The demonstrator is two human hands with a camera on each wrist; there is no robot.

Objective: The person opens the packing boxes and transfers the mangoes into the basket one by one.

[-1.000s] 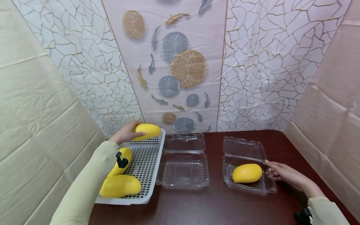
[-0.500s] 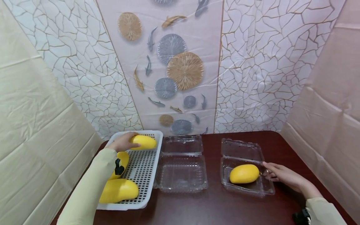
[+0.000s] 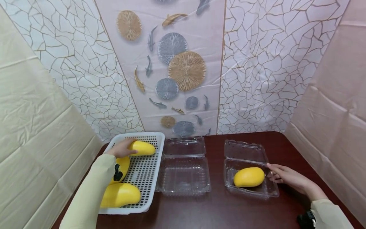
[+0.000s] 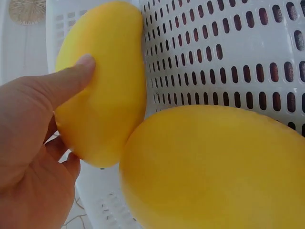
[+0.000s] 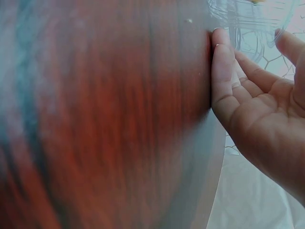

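Note:
My left hand [image 3: 123, 148] holds a yellow mango [image 3: 144, 148] at the far end of the white perforated basket [image 3: 156, 178]. In the left wrist view the thumb lies across this mango [image 4: 107, 90] and the other fingers are around its side; it touches a second mango [image 4: 214, 162]. Two more mangoes lie in the basket: one [image 3: 124, 165] partly behind my left wrist, one [image 3: 123, 194] at the near end. On the right, my right hand [image 3: 288, 178] grips the right side of an open clear plastic clamshell box [image 3: 268, 190], which has one mango [image 3: 249, 177] in it.
A second open clear clamshell box [image 3: 184, 175] stands between the basket and the right box, its lid leaning back. All stand on a dark red-brown table [image 3: 197, 213]. Patterned cloth [image 3: 183, 63] hangs behind, with plain cloth at both sides.
My left hand has lowered the mango from above the basket's far rim down into the basket and slightly left. My right hand stays at its box. The head view has shifted slightly.

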